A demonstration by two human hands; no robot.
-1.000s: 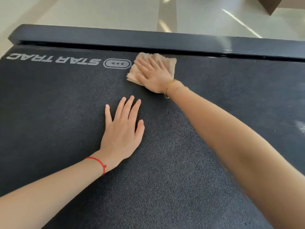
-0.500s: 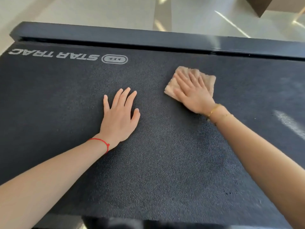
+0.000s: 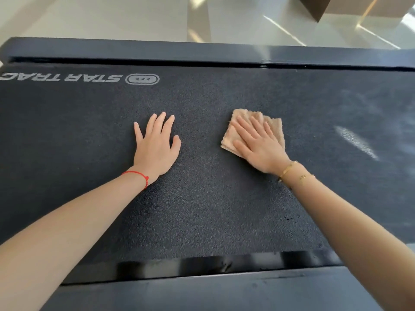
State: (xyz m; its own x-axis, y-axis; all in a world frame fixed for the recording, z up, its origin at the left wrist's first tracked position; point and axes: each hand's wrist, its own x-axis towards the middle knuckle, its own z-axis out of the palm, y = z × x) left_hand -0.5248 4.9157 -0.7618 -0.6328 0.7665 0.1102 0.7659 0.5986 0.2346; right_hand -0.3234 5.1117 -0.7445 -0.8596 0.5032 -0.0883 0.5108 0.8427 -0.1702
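My right hand (image 3: 261,145) lies flat, fingers straight, pressing the folded cloth (image 3: 272,129) onto the treadmill belt (image 3: 202,209) for full wiping contact. My left hand (image 3: 156,147), flat and empty, braces on the belt beside it for support.

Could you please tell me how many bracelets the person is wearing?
3: a red string by the left hand, and a gold bangle and a thin gold chain by the right hand, which presses the cloth. None looks hidden.
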